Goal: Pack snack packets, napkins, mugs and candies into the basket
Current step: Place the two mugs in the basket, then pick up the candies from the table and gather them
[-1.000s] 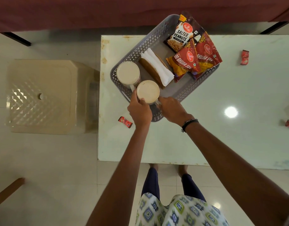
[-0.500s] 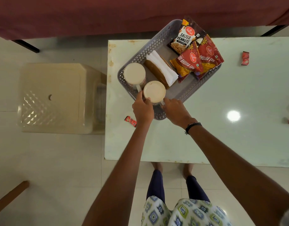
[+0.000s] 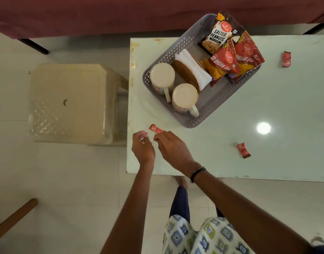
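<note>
A grey perforated basket [image 3: 175, 52] stands at the far left of the pale table [image 3: 267, 99]. In it are two cream mugs [image 3: 162, 76] [image 3: 184, 95], white napkins [image 3: 194, 68] over a brown stack, a salted peanuts packet [image 3: 217, 36] and red snack packets [image 3: 225, 61]. A red candy [image 3: 155, 128] lies flat on the table just in front of the basket. The fingertips of my right hand [image 3: 173, 149] reach the candy's near end. My left hand [image 3: 142, 147] hovers beside it, fingers loosely curled and empty.
Two more red candies lie on the table, one at mid right [image 3: 243, 150] and one at the far right [image 3: 286, 59]. A cream plastic stool [image 3: 69, 103] stands against the table's left edge. A maroon cloth runs along the top.
Both hands have let go of the near mug, which now stands in the basket, and have drawn back toward me to the candy by the table's left front.
</note>
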`<state>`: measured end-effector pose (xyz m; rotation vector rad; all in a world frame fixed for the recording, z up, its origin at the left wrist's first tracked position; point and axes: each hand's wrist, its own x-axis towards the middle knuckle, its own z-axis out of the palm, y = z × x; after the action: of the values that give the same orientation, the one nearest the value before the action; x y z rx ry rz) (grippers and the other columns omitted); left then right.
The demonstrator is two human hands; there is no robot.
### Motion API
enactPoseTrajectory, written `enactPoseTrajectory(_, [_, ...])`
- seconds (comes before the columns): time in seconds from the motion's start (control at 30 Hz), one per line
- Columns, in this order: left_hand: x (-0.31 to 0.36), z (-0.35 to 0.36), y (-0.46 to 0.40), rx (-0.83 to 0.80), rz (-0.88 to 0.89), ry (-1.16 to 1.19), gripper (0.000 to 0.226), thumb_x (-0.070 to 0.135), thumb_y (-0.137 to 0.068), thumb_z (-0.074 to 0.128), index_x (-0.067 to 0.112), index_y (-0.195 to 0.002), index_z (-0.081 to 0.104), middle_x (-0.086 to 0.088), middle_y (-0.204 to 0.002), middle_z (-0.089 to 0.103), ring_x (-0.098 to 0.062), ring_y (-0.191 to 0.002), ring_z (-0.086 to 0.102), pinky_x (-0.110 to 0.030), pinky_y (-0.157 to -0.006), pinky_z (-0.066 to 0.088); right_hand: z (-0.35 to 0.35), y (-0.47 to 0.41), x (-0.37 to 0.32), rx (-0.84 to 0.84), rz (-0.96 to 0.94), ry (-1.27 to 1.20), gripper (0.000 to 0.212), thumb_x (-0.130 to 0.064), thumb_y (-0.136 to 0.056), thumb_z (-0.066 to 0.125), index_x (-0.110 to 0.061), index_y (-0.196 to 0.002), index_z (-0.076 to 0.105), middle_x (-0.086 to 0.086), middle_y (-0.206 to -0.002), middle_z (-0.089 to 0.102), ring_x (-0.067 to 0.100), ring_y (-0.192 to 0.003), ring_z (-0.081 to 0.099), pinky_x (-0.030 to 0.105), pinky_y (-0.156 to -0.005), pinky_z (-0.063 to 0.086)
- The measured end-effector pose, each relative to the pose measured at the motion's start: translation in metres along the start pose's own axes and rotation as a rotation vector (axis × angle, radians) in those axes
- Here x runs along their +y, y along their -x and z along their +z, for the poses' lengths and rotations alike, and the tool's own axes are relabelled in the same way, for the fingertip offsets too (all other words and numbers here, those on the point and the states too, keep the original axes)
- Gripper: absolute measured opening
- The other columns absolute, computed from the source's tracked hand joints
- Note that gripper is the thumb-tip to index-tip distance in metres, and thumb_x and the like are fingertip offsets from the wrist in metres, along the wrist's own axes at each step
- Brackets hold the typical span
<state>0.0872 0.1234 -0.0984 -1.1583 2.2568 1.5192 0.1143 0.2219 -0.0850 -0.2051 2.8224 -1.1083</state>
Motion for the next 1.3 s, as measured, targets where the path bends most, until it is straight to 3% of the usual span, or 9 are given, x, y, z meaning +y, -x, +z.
enactPoseTrajectory(0.17, [-0.009,-0.011,-0.005,-0.058,-0.009,-0.095,0.017,0.007,-0.090,0.048,0.015,-0.100,0.059,0.000,-0.099,0.066,-0.023,-0.099,0.064,-0.046,-0.091,0.053,0.021,0.001,0.022,-0.030,0.267,-0.095,0.019,-0.002,-0.092,0.046,-0.008,-0.101,0.062,0.007,-0.100,0.067,0.023,-0.088,0.060,0.036,-0.072,0.053])
enactPoseTrajectory(0.37, [-0.013,-0.002,0.025,-0.129,0.009,-0.145,0.016,0.007,-0.090,0.047,0.013,-0.099,0.059,-0.007,-0.104,0.068,-0.025,-0.099,0.064,-0.047,-0.091,0.053,-0.010,0.030,0.054,0.010,0.280,-0.082,0.020,-0.004,-0.093,0.045,-0.010,-0.099,0.062,0.003,-0.099,0.066,0.018,-0.090,0.060,0.032,-0.074,0.052])
enactPoseTrajectory(0.57, [0.000,0.040,0.071,-0.221,0.062,-0.134,0.021,0.003,-0.089,0.044,0.010,-0.102,0.059,-0.006,-0.102,0.067,-0.023,-0.095,0.064,-0.042,-0.086,0.055,-0.063,0.063,0.106,0.175,0.351,-0.083,0.019,-0.002,-0.092,0.045,-0.011,-0.096,0.062,0.002,-0.096,0.066,0.017,-0.086,0.060,0.035,-0.074,0.053])
enactPoseTrajectory(0.7, [0.015,0.071,0.094,-0.107,0.058,-0.006,0.017,0.006,-0.093,0.042,0.010,-0.101,0.056,-0.004,-0.094,0.063,-0.023,-0.084,0.061,-0.031,-0.069,0.054,-0.099,0.076,0.139,0.281,0.395,-0.084,0.018,-0.005,-0.093,0.045,-0.013,-0.096,0.061,0.000,-0.097,0.065,0.016,-0.085,0.061,0.034,-0.075,0.053])
enactPoseTrajectory(0.83, [0.026,0.091,0.083,0.055,0.051,0.021,0.020,0.014,-0.091,0.046,0.008,-0.108,0.057,-0.018,-0.114,0.062,-0.035,-0.103,0.060,-0.050,-0.089,0.052,-0.149,0.046,0.180,0.451,0.367,-0.075,0.017,-0.006,-0.093,0.044,-0.009,-0.097,0.060,0.006,-0.100,0.064,0.023,-0.090,0.061,0.034,-0.078,0.051])
enactPoseTrajectory(1.03, [0.066,0.106,0.063,0.137,0.020,0.049,0.031,0.017,-0.092,0.045,0.006,-0.120,0.053,-0.015,-0.124,0.057,-0.031,-0.113,0.055,-0.044,-0.097,0.047,-0.220,-0.053,0.224,0.587,0.329,-0.050,0.020,-0.009,-0.094,0.041,-0.002,-0.098,0.059,0.013,-0.100,0.064,0.023,-0.092,0.058,0.015,-0.075,0.037])
enactPoseTrajectory(1.17, [0.073,0.113,0.047,0.167,-0.050,0.038,0.034,0.021,-0.093,0.045,0.008,-0.124,0.051,-0.012,-0.129,0.056,-0.029,-0.116,0.053,-0.040,-0.098,0.045,-0.237,-0.118,0.231,0.545,0.394,-0.095,0.025,-0.008,-0.095,0.040,-0.004,-0.104,0.062,0.011,-0.107,0.067,0.022,-0.098,0.060,0.023,-0.079,0.043])
enactPoseTrajectory(1.3, [0.075,0.116,0.030,0.185,-0.112,0.134,0.030,0.019,-0.090,0.046,0.007,-0.115,0.056,-0.008,-0.110,0.060,-0.023,-0.094,0.055,-0.033,-0.081,0.046,-0.241,-0.160,0.238,0.303,0.533,-0.096,0.031,-0.012,-0.096,0.038,-0.002,-0.106,0.066,0.014,-0.113,0.067,0.028,-0.103,0.060,0.032,-0.084,0.045])
